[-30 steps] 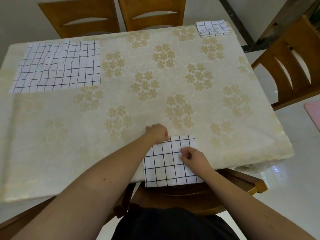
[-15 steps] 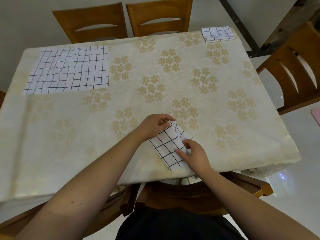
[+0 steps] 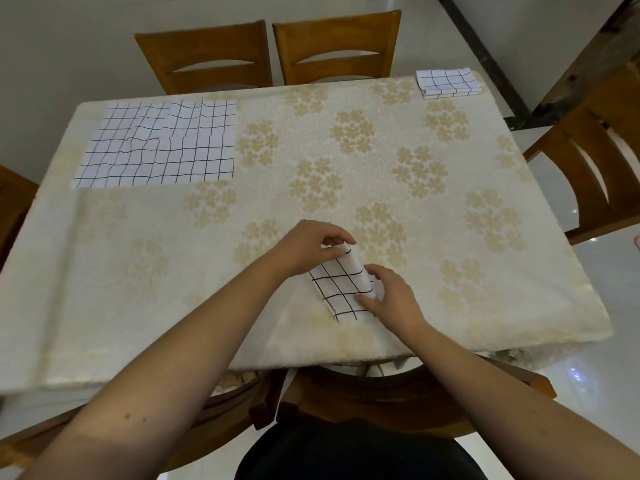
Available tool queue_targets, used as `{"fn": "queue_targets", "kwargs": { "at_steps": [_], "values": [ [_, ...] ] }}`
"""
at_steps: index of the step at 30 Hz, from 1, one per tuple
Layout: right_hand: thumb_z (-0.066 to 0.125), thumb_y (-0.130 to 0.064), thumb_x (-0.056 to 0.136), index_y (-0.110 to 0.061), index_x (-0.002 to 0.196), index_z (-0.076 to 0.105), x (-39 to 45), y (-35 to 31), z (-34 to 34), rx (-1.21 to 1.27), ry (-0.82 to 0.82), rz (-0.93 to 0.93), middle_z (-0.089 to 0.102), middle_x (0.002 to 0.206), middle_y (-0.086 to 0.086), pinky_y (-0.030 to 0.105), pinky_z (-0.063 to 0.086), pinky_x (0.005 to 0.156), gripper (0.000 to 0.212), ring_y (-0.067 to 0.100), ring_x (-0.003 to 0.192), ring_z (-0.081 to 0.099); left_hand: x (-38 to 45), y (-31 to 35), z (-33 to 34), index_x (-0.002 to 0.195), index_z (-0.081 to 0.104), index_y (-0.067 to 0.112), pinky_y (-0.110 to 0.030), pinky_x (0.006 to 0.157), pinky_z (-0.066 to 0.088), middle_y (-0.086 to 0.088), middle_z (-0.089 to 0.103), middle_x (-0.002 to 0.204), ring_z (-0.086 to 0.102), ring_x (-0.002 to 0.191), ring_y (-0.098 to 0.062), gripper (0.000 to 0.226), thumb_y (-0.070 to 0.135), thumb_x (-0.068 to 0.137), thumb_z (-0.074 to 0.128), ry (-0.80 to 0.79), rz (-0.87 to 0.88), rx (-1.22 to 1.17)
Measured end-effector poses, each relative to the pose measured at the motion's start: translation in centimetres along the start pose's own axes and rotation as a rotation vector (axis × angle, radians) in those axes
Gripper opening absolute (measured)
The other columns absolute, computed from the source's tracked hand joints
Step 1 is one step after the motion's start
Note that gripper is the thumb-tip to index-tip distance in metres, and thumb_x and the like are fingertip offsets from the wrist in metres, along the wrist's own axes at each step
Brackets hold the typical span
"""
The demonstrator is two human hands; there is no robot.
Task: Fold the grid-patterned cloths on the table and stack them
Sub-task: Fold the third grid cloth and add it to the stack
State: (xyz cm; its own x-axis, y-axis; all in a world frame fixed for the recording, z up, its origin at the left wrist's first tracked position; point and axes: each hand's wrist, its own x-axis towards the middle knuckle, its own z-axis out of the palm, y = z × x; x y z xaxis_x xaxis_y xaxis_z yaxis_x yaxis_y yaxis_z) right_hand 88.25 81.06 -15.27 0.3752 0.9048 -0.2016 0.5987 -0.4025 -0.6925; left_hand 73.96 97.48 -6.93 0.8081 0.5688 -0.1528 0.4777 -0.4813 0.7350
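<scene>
Left hand (image 3: 309, 247) pinches the far end of a small folded grid cloth (image 3: 341, 287), thumb and fingers closed on the soft fabric. Right hand (image 3: 390, 296) grips its near right edge. It lies near the table's front edge, on the cream floral tablecloth (image 3: 346, 161). Flat wrinkled cloths (image 3: 159, 143) far left, a neat folded stack (image 3: 447, 83) at the far right corner.

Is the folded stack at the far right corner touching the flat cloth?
No, the stack sits at the far right corner, the flat cloth far left, with bare tablecloth between.
</scene>
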Motion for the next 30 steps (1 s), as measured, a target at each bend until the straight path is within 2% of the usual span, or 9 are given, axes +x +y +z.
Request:
{"fn": "queue_targets", "kwargs": {
  "at_steps": [4,8,10,16,20,22,25,27,30],
  "values": [
    [0.063,-0.019,0.086,-0.02,0.096,0.068,1.2,-0.4,-1.3,-0.03,0.163,0.023,0.067,0.083,-0.002,0.029,0.04,0.062,0.011,0.021,0.078,0.061,0.3,1.0,-1.3,0.111,0.071,0.022,-0.005,0.078,0.04,0.011,0.068,0.098,0.059,0.085,0.002,0.021,0.019,0.091,0.066,0.115,0.143,0.13],
    [0.068,-0.005,0.08,-0.015,0.093,0.071,2.1,0.4,-2.6,-0.161,0.403,-0.144,0.068,0.085,0.002,0.032,0.041,0.07,0.017,0.024,0.082,0.056,0.5,-1.3,-1.3,0.106,0.074,0.017,-0.03,0.079,0.044,0.003,0.073,0.084,0.067,0.076,-0.018,0.022,0.018,0.084,0.072,0.349,0.327,0.457],
    [0.072,-0.003,0.075,-0.016,0.092,0.071,2.2,1.1,-2.8,-0.228,0.423,-0.211,0.068,0.088,0.0,0.034,0.041,0.072,0.022,0.025,0.085,0.057,0.1,-3.3,-0.2,0.095,0.075,0.017,-0.032,0.077,0.043,0.002,0.071,0.08,0.066,0.074,-0.022,0.017,0.014,0.078,0.077,0.407,0.333,0.535],
    [0.071,0.005,0.064,-0.019,0.091,0.072,-0.7,5.0,0.5,-0.466,0.129,-0.193,0.068,0.097,0.002,0.037,0.04,0.075,0.036,0.03,0.09,0.061,-4.4,-9.4,7.0,0.083,0.074,0.013,-0.028,0.061,0.046,-0.008,0.061,0.083,0.06,0.069,-0.028,0.026,-0.002,0.063,0.081,0.208,0.114,0.399],
    [0.059,0.003,0.074,-0.019,0.111,0.067,-2.5,6.5,1.7,-0.485,-0.077,-0.079,0.061,0.118,0.004,0.041,0.041,0.087,0.044,0.029,0.108,0.057,-7.4,-11.6,10.8,0.108,0.071,0.012,-0.035,0.083,0.051,-0.009,0.059,0.109,0.06,0.095,-0.026,0.035,-0.007,0.081,0.058,0.074,-0.115,0.259],
    [0.056,-0.005,0.082,-0.018,0.122,0.06,-2.7,6.6,1.6,-0.392,-0.051,0.027,0.056,0.124,0.005,0.039,0.042,0.089,0.043,0.026,0.109,0.054,-7.6,-11.4,11.1,0.12,0.064,0.01,-0.029,0.091,0.046,-0.008,0.057,0.119,0.057,0.103,-0.02,0.034,0.001,0.092,0.048,0.141,-0.247,0.123],
    [0.054,-0.016,0.09,-0.015,0.131,0.051,-2.0,5.8,1.3,-0.046,0.066,0.332,0.053,0.123,0.008,0.037,0.048,0.084,0.041,0.024,0.101,0.056,-6.3,-10.1,10.9,0.127,0.057,0.013,-0.021,0.083,0.041,-0.006,0.058,0.119,0.056,0.095,-0.014,0.031,0.017,0.098,0.049,0.242,-0.517,-0.067],
    [0.058,-0.02,0.091,-0.011,0.132,0.049,-1.1,5.2,1.0,0.158,0.088,0.495,0.057,0.113,0.007,0.031,0.045,0.077,0.043,0.02,0.091,0.056,-5.0,-9.9,10.6,0.125,0.057,0.01,-0.02,0.08,0.039,-0.006,0.062,0.114,0.059,0.099,-0.017,0.032,0.026,0.097,0.053,0.228,-0.627,-0.129],
    [0.062,-0.027,0.091,-0.01,0.126,0.053,-0.1,4.7,0.8,0.187,0.04,0.581,0.057,0.096,0.0,0.027,0.04,0.075,0.04,0.016,0.086,0.053,-3.5,-10.1,10.3,0.114,0.06,0.007,-0.022,0.077,0.039,-0.006,0.066,0.104,0.061,0.1,-0.022,0.031,0.032,0.095,0.058,0.156,-0.674,-0.093]
  ]
}}
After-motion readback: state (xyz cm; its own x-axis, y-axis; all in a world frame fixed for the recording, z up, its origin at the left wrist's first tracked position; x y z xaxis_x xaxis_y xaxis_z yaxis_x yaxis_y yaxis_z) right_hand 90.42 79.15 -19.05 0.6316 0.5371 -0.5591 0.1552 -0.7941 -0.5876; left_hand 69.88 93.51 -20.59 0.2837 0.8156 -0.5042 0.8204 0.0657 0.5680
